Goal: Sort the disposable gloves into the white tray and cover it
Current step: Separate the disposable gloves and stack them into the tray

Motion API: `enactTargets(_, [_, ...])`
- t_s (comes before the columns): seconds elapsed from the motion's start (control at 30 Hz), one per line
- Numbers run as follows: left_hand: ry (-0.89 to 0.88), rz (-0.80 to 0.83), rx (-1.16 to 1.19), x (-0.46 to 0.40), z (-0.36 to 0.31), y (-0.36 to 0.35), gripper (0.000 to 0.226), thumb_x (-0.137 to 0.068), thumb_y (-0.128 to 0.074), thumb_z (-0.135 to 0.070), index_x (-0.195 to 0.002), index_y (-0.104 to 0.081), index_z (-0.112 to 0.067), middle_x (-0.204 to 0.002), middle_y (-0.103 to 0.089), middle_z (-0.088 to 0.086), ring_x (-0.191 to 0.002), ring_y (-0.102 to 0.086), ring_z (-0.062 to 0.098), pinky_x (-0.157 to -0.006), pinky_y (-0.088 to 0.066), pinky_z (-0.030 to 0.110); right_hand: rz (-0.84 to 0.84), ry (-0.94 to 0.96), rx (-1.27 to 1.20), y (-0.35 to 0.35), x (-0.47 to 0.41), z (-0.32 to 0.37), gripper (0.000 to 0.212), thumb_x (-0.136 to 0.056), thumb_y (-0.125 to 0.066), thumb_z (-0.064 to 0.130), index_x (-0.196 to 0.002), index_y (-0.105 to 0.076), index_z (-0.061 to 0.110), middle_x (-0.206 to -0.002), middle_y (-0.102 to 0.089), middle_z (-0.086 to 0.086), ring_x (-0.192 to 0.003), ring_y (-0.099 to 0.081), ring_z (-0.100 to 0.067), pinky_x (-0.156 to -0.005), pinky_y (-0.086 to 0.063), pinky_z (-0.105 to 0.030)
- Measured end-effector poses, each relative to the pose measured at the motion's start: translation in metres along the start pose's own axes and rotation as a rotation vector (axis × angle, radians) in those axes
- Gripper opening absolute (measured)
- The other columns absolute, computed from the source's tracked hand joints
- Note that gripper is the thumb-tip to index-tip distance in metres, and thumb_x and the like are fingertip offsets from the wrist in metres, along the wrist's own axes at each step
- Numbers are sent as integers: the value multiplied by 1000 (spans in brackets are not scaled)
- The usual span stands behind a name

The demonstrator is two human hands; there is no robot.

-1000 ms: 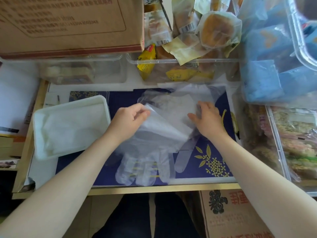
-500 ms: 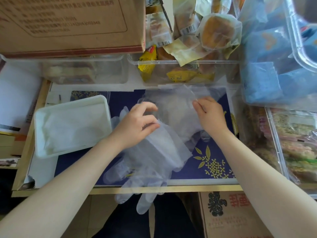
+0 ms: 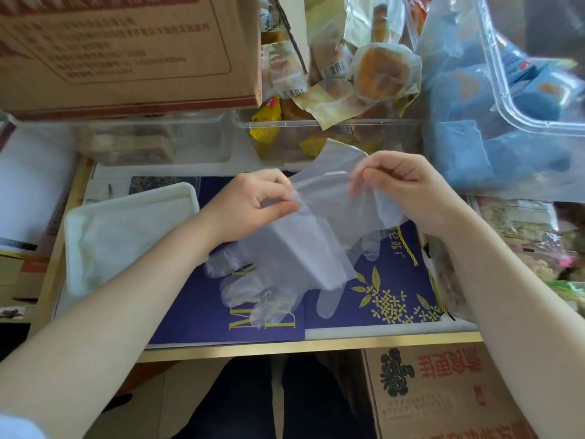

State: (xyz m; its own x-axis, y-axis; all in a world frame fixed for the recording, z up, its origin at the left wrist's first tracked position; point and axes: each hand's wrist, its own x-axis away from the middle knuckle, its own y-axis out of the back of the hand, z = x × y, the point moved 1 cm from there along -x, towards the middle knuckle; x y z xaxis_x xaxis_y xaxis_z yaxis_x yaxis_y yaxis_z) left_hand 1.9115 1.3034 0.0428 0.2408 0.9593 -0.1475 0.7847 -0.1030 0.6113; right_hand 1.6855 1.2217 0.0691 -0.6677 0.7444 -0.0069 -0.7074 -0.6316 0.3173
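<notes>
Left hand (image 3: 253, 205) and right hand (image 3: 403, 188) each pinched cuff of clear gloves (image 3: 304, 248), right of white tray (image 3: 126, 242), above worktop (image 3: 285, 342).

A cardboard box (image 3: 126, 49) sits at the back left of the bench (image 3: 285, 345), beside clear bins (image 3: 332, 134) of wrapped pastries (image 3: 383, 72). Blue packets (image 3: 468, 147) lie at the right. A navy mat (image 3: 389, 299) with gold flowers covers the bench, and another printed carton (image 3: 443, 394) stands below its front edge.

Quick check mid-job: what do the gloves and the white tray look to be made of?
Gloves: thin clear plastic film, likely polyethylene; the navy mat shows through and they crease and hang limp from the hands. White tray: matte white with rounded raised rim, probably foam or moulded plastic; the look leaves that open.
</notes>
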Motion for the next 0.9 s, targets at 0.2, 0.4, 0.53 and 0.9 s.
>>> enactTargets(0.2, [148,-40,45,17,-11,3,7,-84,-63,-22,-81,-69,-20,-78,-48,-9,-72,-48,2,-68,-34,9,-162,-139,280,-19,-7,7,16,-87,-62,28,-102,-61,21,-92,-62,13,-83,-55,0,-77,-41,-13])
enactTargets(0.4, [449,-169,98,25,9,1,12,-88,-61,-21,-91,-70,-12,-107,-51,-5,-97,-51,7,-81,-34,13,-335,-109,299,-33,-14,17,12,-92,-51,12,-84,-52,20,-68,-56,8,-54,-46,2,-52,-37,-8])
enactTargets(0.53, [625,-295,53,23,29,6,21,-91,-56,-22,-80,-67,-8,-81,-57,4,-76,-52,17,-67,-37,27,-258,-22,215,-24,-5,38,16,-95,-48,13,-86,-52,26,-61,-51,12,-53,-44,-1,-53,-39,-17])
enactTargets(0.9, [811,-385,516,24,37,0,20,-95,-51,-27,-84,-65,-19,-85,-64,2,-81,-58,17,-74,-46,31,159,-113,95,-64,-4,45,14,-92,-54,10,-82,-63,15,-55,-53,10,-46,-41,-8,-50,-36,-17])
